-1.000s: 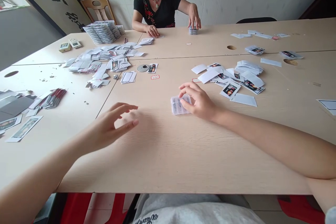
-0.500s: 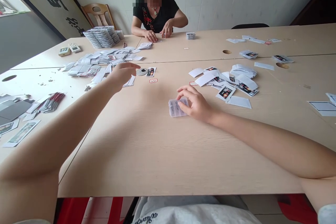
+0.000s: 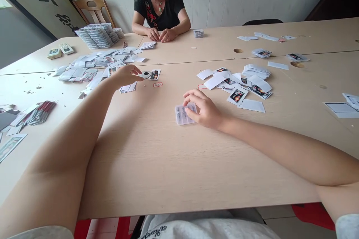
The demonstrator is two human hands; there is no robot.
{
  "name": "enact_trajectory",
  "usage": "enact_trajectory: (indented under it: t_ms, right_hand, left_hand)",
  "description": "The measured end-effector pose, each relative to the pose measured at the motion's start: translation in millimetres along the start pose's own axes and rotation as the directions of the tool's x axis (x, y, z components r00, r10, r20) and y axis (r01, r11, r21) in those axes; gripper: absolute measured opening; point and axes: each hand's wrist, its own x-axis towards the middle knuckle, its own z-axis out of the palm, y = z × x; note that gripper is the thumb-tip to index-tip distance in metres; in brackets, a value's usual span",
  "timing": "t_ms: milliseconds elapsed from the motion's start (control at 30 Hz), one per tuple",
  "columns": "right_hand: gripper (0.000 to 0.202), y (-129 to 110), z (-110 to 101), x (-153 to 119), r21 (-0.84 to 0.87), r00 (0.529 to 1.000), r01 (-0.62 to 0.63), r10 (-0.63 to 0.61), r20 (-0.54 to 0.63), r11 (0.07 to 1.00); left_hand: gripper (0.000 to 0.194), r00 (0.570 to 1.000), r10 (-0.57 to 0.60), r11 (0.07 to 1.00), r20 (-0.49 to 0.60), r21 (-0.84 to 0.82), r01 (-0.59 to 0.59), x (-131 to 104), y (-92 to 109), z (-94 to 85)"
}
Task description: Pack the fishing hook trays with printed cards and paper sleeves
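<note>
My left hand (image 3: pixel 125 75) reaches out over the table, its thumb and fingertips closed at the near edge of a small white roll (image 3: pixel 146 75) with a dark centre. Just right of that roll lies a card with a dark picture (image 3: pixel 155 74). Curved over the right side of a clear plastic case (image 3: pixel 181 115) is my right hand (image 3: pixel 204 110). The case lies flat, shows several small compartments, and is partly covered by my fingers and thumb. A small red-framed label (image 3: pixel 157 84) lies between the two hands.
Loose white cards (image 3: pixel 92 65) are heaped at the left, and another pile of picture cards (image 3: pixel 238 84) spreads to the right. Stacked packets (image 3: pixel 97 36) rise at the far left. Across the table sits a co-worker (image 3: pixel 159 11) with both hands together on the tabletop.
My left fingers have come down onto the white roll, which now looks tilted. My right hand stays at the case. The view has shifted slightly; the co-worker's hands have drawn together.
</note>
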Motion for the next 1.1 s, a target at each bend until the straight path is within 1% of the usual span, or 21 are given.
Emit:
enact_trajectory:
  t_ms: [67, 100, 200, 333, 467, 533, 667, 800, 900, 1000, 1100]
  right_hand:
    - [0.007, 0.9, -0.1, -0.2, -0.004, 1.000, 0.003, -0.003, 0.000, 1.000]
    - [0.007, 1.2, -0.3, -0.4, -0.007, 1.000, 0.001, -0.001, 0.000, 1.000]
    - [0.007, 1.5, -0.5, -1.0, -0.011, 1.000, 0.003, -0.003, -0.004, 1.000]
    - [0.007, 1.3, -0.6, -1.7, -0.014, 1.000, 0.008, -0.008, -0.008, 1.000]
    - [0.007, 1.5, -0.4, -1.7, -0.013, 1.000, 0.005, -0.006, -0.007, 1.000]
    - [0.007, 1.8, -0.1, -1.5, -0.012, 1.000, 0.008, -0.008, -0.007, 1.000]
    - [0.008, 0.7, 0.3, -0.8, -0.007, 1.000, 0.005, -0.006, -0.010, 1.000]
    - [0.007, -2.7, -0.2, -0.4, 0.022, 0.999, -0.044, 0.044, 0.000, 0.999]
    - [0.007, -3.0, -0.8, -0.6, 0.019, 0.999, -0.045, 0.045, 0.008, 0.999]
    - [0.007, -1.0, -0.8, -0.9, -0.002, 1.000, -0.003, 0.003, -0.002, 1.000]
    - [0.007, 0.3, -0.5, -1.3, -0.009, 1.000, 0.003, -0.003, -0.012, 1.000]
  left_hand:
    - [0.065, 0.998, -0.064, 0.995, -0.004, 0.080, 0.064, -2.1, -1.9, -0.7]
    - [0.068, 0.996, -0.088, 0.988, -0.025, 0.123, 0.090, -3.6, -1.9, -0.5]
    - [0.076, 0.990, -0.101, 0.971, -0.098, 0.206, 0.120, -8.1, -0.8, 1.1]
    - [0.082, 0.987, -0.129, 0.971, -0.096, 0.191, 0.145, -8.0, -1.5, 2.6]
    - [0.086, 0.985, -0.141, 0.983, -0.100, 0.103, 0.151, -1.2, -5.1, 1.4]
    - [0.082, 0.980, -0.163, 0.984, -0.110, 0.054, 0.170, 4.0, -6.2, 1.3]
    - [0.066, 0.970, -0.174, 0.985, -0.169, -0.011, 0.175, 19.3, -3.8, 5.1]
    - [0.050, 0.965, -0.167, 0.984, -0.204, 0.020, 0.175, 32.0, 0.2, 6.0]
    - [0.038, 0.983, -0.076, 0.988, -0.169, 0.122, 0.097, 30.3, -1.4, 0.0]
    - [0.029, 0.998, 0.033, 0.976, -0.056, 0.218, -0.020, 21.2, -4.6, -7.2]
    - [0.027, 0.996, 0.068, 0.961, 0.052, 0.266, -0.080, 13.7, -5.4, -10.6]
